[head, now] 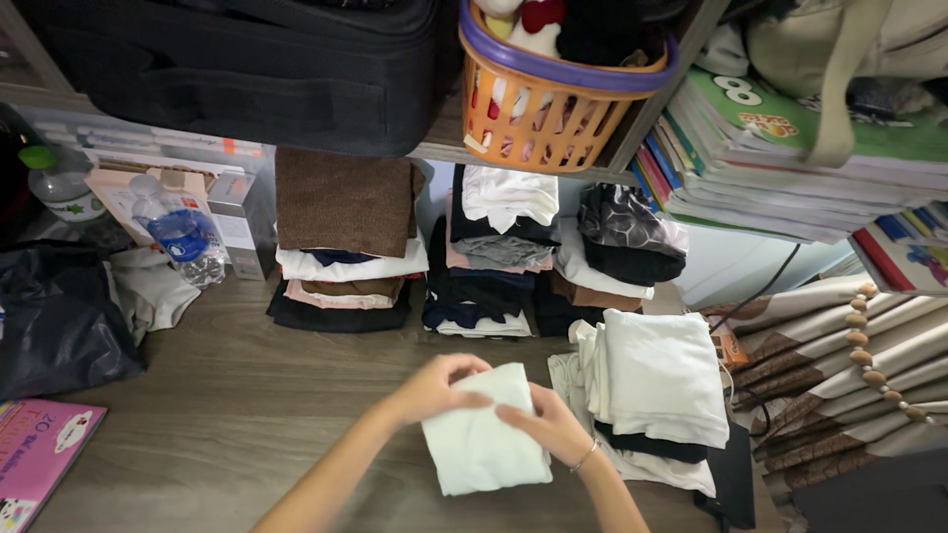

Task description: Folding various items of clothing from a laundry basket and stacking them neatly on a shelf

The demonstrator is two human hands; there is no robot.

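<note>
Head view: left hand (432,387) and right hand (549,422) both pinch folded white cloth (484,444) at top edge, over wooden floor (227,415). Cloth looks soft, light, floppy; best gripped along folded edges. Stack of white garments (660,380) just beside it.

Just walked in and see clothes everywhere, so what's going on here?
A person holds a folded white cloth in both hands over the wooden floor, the left hand at its top edge and the right hand on its right side. A pile of white clothes lies just to the right. Stacks of folded clothes sit under a shelf, below an orange basket.
</note>
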